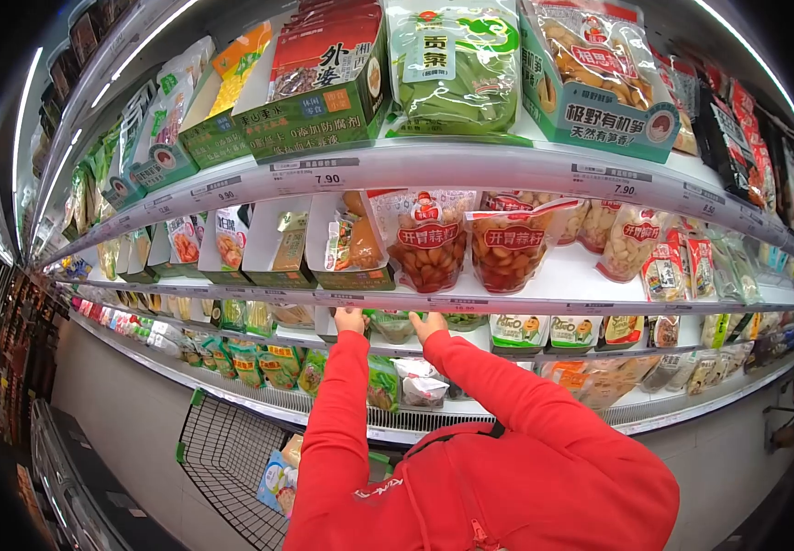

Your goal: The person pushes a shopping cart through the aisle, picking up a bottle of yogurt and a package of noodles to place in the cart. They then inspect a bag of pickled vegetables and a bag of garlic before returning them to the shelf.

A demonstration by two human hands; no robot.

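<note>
Both my arms, in red sleeves, reach to the third shelf from the top. My left hand (350, 320) is at the left end of a green package (391, 327), its fingers partly hidden under the shelf edge above. At the package's right end is my right hand (427, 325), its fingertips also hard to make out. Whether either hand grips the package cannot be seen. Green-labelled packs (519, 331) stand to the right of my right hand. Directly above, pouches with red labels (424, 241) stand on the second shelf.
A shopping cart (232, 441) with a few packages (278, 479) stands at the lower left. The shelf edge (415, 302) with price tags runs just above my hands. Boxes and bags (456, 73) fill the top shelf. Green bags (279, 365) line the bottom shelf.
</note>
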